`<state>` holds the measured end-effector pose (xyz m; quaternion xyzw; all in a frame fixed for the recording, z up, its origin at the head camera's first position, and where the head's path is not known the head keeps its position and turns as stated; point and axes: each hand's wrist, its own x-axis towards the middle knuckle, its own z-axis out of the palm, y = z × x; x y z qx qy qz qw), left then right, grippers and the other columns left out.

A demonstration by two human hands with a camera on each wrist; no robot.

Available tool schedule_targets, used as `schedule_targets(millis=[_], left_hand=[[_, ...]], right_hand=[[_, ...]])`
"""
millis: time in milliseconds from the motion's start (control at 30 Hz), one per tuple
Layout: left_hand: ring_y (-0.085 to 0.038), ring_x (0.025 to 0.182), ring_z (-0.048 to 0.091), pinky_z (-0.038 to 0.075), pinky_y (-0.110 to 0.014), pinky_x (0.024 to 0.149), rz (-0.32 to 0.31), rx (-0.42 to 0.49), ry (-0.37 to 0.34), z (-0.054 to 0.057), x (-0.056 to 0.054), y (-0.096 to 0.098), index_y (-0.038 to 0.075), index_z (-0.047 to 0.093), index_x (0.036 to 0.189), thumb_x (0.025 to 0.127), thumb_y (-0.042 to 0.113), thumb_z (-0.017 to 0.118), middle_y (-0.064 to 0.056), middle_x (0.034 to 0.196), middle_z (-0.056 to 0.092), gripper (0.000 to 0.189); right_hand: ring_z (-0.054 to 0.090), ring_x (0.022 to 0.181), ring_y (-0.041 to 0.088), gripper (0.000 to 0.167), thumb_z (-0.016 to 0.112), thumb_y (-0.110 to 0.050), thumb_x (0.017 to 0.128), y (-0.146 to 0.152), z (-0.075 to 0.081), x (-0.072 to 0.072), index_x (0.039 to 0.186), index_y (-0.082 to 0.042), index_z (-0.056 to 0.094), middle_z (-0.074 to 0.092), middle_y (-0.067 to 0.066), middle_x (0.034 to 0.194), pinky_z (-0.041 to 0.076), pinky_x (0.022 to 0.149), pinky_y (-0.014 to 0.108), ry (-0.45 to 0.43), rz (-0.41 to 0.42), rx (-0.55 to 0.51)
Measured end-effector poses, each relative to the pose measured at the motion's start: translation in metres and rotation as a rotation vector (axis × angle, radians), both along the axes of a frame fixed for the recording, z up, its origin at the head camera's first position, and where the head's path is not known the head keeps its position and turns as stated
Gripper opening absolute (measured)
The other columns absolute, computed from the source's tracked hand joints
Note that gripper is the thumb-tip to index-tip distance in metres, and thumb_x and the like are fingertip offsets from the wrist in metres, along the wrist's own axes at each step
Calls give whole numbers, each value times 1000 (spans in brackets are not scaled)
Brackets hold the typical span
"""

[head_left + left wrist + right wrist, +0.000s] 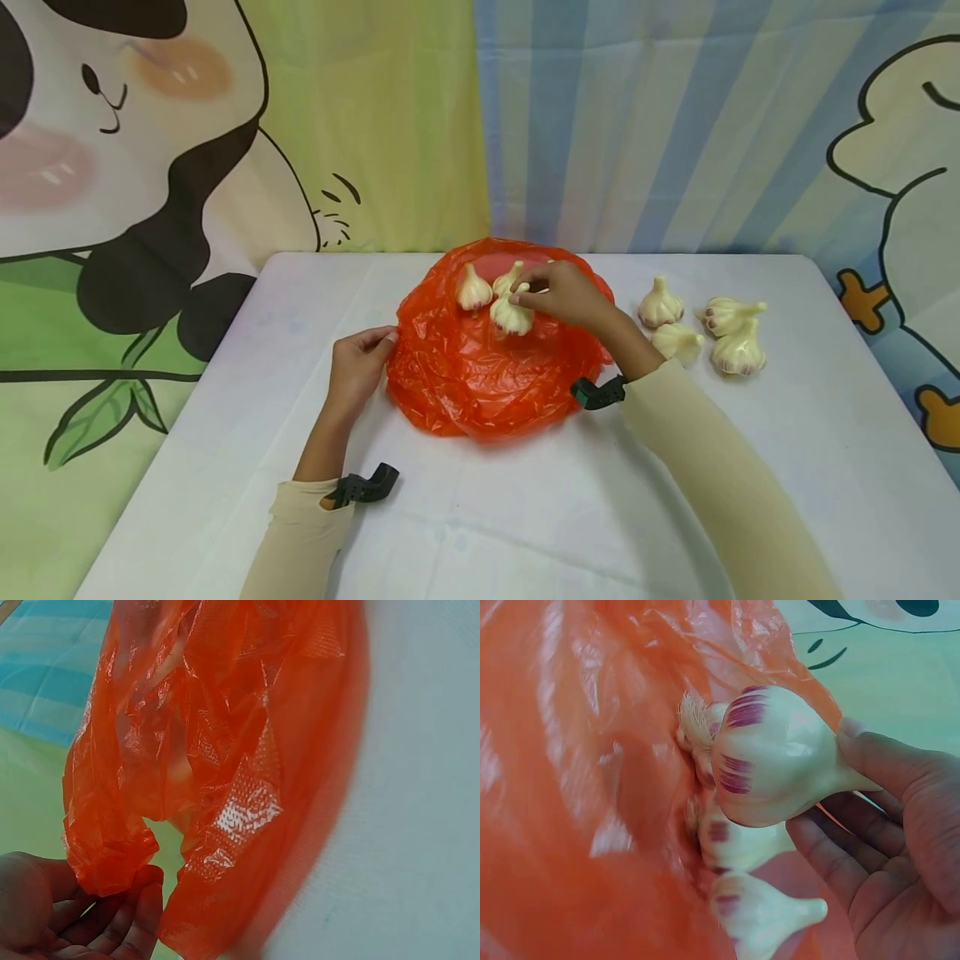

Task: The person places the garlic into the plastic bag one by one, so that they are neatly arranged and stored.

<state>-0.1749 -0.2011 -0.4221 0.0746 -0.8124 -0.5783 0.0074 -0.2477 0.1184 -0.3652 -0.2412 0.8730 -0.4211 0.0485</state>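
A crumpled red plastic bag (487, 392) lies spread on the white table, its mouth facing up. My left hand (360, 367) pinches the bag's left edge between thumb and fingers; the left wrist view shows the bunched red plastic (112, 855) at the fingertips. Over the bag, my right hand (566, 296) holds a garlic bulb (512, 315) by its stem, roots pointing away from the palm in the right wrist view. Behind that bulb, more garlic rests in the bag, including one bulb (474, 288) at the left and another (761, 911) lower in the right wrist view.
Several more garlic bulbs (738, 348) lie on the table (840, 467) to the right of the bag, beyond my right forearm. A cartoon-printed curtain (405, 125) hangs behind the table's far edge.
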Motion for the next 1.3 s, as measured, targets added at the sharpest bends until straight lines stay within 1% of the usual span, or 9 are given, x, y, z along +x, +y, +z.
schedule_targets(millis=[133, 267, 367, 600, 667, 800, 900, 1000, 1300], left_hand=[[-19, 96, 61, 53, -18, 76, 4, -6, 2, 0, -1, -1, 2, 69, 116, 98, 25, 59, -11, 111, 67, 30], [-19, 96, 61, 53, -19, 76, 9, -8, 4, 0, -1, -3, 2, 69, 115, 98, 25, 60, -12, 111, 67, 30], [-19, 95, 61, 53, -19, 76, 10, -10, 0, 0, -1, -3, 2, 69, 115, 98, 25, 60, -12, 110, 67, 31], [-19, 96, 61, 53, -19, 77, 11, -1, 0, 0, -1, -4, 2, 69, 116, 98, 25, 59, -12, 111, 67, 31], [-19, 97, 61, 53, -19, 77, 13, -2, 4, 0, -1, -4, 2, 69, 116, 98, 24, 60, -12, 111, 67, 30], [-19, 96, 61, 53, -18, 77, 14, -1, 9, -1, -2, -3, 1, 70, 115, 98, 24, 60, -12, 111, 67, 30], [-19, 96, 61, 53, -18, 77, 12, 1, 7, -1, -2, -2, 1, 69, 115, 98, 24, 60, -12, 111, 67, 30], [-19, 96, 61, 53, -18, 77, 12, 2, 3, -1, -2, -2, 2, 70, 115, 98, 25, 60, -11, 110, 67, 30], [-19, 94, 61, 53, -19, 76, 15, 1, 9, -1, -1, -3, 2, 70, 115, 99, 25, 59, -11, 109, 67, 30]], right_hand=[[62, 90, 19, 14, 73, -19, 89, -10, -1, -4, 97, -7, 74, 68, 4, 94, 52, 79, 33, -11, 20, -15], [60, 85, 18, 14, 74, -19, 88, -20, -3, -5, 97, -8, 75, 67, 3, 92, 51, 74, 30, -31, 10, -21], [58, 80, 17, 13, 74, -18, 88, -25, -8, -8, 96, -7, 75, 67, 3, 90, 49, 69, 28, -43, 8, -28], [57, 74, 16, 11, 73, -11, 88, -34, -20, -16, 94, -2, 75, 69, 4, 89, 47, 65, 25, -20, 64, -19], [55, 72, 16, 11, 73, -12, 88, -36, -21, -16, 93, -3, 74, 69, 4, 86, 46, 64, 25, -18, 69, -12], [54, 71, 16, 10, 72, -14, 89, -42, -21, -15, 92, -4, 74, 67, 2, 81, 46, 64, 27, -50, 76, -13], [56, 70, 15, 9, 72, -14, 89, -46, -22, -16, 91, -5, 74, 67, 2, 80, 47, 65, 26, -70, 81, -18], [56, 70, 15, 10, 71, -13, 90, -51, -25, -15, 93, -4, 74, 68, 2, 81, 47, 64, 26, -71, 89, -24], [55, 71, 15, 11, 72, -16, 90, -63, -31, -13, 96, -6, 74, 67, 0, 82, 45, 64, 24, -56, 99, 21]])
